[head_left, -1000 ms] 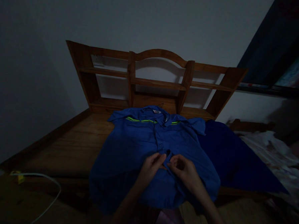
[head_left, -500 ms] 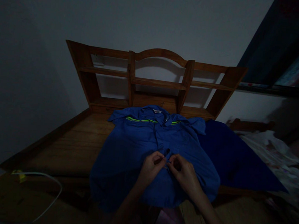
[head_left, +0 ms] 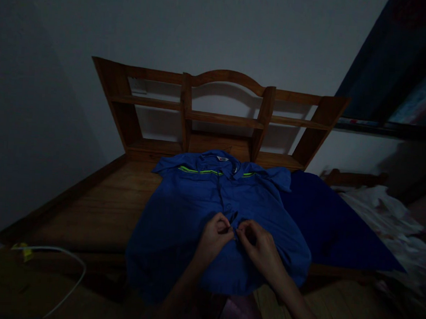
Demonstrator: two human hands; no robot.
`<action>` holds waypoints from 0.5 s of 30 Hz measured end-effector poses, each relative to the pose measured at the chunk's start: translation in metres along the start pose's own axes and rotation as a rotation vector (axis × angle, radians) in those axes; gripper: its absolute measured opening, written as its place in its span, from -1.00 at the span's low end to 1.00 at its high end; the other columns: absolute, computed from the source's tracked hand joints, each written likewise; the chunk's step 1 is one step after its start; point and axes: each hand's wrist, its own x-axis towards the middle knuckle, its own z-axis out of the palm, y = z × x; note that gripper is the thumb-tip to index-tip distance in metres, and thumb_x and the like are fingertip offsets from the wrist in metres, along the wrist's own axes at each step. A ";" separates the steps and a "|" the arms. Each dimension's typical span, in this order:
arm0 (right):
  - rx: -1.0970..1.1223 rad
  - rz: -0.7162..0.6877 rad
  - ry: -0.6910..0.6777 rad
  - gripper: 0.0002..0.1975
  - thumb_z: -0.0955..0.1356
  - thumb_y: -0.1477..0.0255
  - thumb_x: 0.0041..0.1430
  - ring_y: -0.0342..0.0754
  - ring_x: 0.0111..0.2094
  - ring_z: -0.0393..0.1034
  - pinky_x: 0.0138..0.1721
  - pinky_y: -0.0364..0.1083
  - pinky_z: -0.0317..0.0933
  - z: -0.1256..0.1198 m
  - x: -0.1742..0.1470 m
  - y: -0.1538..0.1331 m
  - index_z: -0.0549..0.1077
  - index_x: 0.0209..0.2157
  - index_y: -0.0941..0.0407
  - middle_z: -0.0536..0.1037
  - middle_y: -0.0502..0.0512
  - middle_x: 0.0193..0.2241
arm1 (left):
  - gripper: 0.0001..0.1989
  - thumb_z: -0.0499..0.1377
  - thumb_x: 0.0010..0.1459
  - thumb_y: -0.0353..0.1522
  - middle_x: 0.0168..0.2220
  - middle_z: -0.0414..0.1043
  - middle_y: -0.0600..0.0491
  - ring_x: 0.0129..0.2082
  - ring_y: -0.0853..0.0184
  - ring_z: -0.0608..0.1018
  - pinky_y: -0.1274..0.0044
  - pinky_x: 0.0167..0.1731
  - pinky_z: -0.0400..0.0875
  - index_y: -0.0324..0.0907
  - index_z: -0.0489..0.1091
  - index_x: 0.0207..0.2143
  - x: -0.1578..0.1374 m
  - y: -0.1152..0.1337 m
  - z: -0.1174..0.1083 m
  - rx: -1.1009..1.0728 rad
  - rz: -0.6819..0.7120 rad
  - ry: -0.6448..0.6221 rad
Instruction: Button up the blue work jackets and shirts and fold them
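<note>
Under left hand (head_left: 212, 235) and right hand (head_left: 262, 245) (both pinching its front) lies a blue shirt (head_left: 196, 204).

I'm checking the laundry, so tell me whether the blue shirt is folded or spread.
Spread: the blue shirt lies across the wooden surface, collar toward the shelves, both sleeves out sideways.

A dim room in a home, likely a bedroom: an arched wooden shelf (head_left: 224, 119) against a plain wall (head_left: 219, 31), plank floor (head_left: 334, 301), rumpled pale cloth (head_left: 382, 202) at right.
</note>
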 end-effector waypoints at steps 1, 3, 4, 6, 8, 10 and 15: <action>0.012 0.001 0.001 -0.88 0.22 0.41 0.22 -0.12 -0.38 0.36 -0.32 -0.16 0.19 0.000 0.000 0.000 0.36 -0.29 0.11 0.46 0.03 -0.39 | -0.85 0.18 -0.03 -0.40 -0.57 0.37 0.15 -0.52 0.42 0.47 0.64 -0.49 0.28 -0.20 0.22 -0.42 0.000 0.000 0.000 -0.022 0.001 -0.016; 0.030 0.005 -0.001 -0.87 0.21 0.40 0.22 -0.12 -0.36 0.37 -0.31 -0.16 0.19 0.000 0.000 0.001 0.36 -0.29 0.11 0.46 0.03 -0.38 | -0.82 0.19 -0.01 -0.37 -0.55 0.39 0.14 -0.50 0.40 0.49 0.63 -0.47 0.30 -0.19 0.22 -0.35 0.000 0.001 0.000 -0.053 -0.002 -0.036; 0.034 0.008 -0.002 -0.87 0.21 0.40 0.23 -0.12 -0.36 0.37 -0.31 -0.16 0.19 0.000 0.000 0.002 0.36 -0.29 0.11 0.46 0.03 -0.38 | -0.81 0.19 0.00 -0.35 -0.54 0.40 0.14 -0.49 0.39 0.50 0.62 -0.46 0.32 -0.19 0.22 -0.34 -0.001 0.001 0.000 -0.057 -0.007 -0.035; 0.032 0.005 -0.001 -0.87 0.21 0.40 0.23 -0.11 -0.36 0.37 -0.30 -0.15 0.19 0.000 0.000 0.002 0.36 -0.29 0.11 0.46 0.03 -0.37 | -0.78 0.20 0.01 -0.31 -0.51 0.42 0.11 -0.45 0.36 0.52 0.59 -0.43 0.36 -0.18 0.23 -0.33 -0.001 0.003 0.001 -0.060 -0.024 -0.029; 0.023 -0.008 0.001 -0.87 0.21 0.41 0.22 -0.11 -0.34 0.37 -0.28 -0.15 0.20 0.000 0.000 0.003 0.36 -0.29 0.11 0.46 0.03 -0.36 | -0.76 0.21 0.01 -0.26 -0.49 0.43 0.09 -0.42 0.33 0.53 0.56 -0.41 0.39 -0.18 0.24 -0.34 -0.002 0.005 0.002 -0.071 -0.036 -0.027; 0.012 -0.018 -0.001 -0.87 0.21 0.41 0.23 -0.10 -0.32 0.38 -0.25 -0.14 0.20 0.000 -0.001 0.002 0.36 -0.28 0.10 0.46 0.04 -0.35 | -0.74 0.22 0.00 -0.25 -0.48 0.44 0.08 -0.41 0.32 0.53 0.54 -0.40 0.40 -0.19 0.24 -0.34 -0.002 0.006 0.002 -0.086 -0.036 -0.033; -0.004 -0.019 -0.001 -0.86 0.20 0.40 0.24 -0.08 -0.31 0.37 -0.24 -0.13 0.20 0.000 -0.001 0.003 0.36 -0.28 0.11 0.46 0.06 -0.35 | -0.75 0.22 -0.01 -0.28 -0.47 0.44 0.08 -0.39 0.31 0.53 0.52 -0.37 0.42 -0.19 0.25 -0.32 -0.001 0.004 0.000 -0.106 -0.028 -0.056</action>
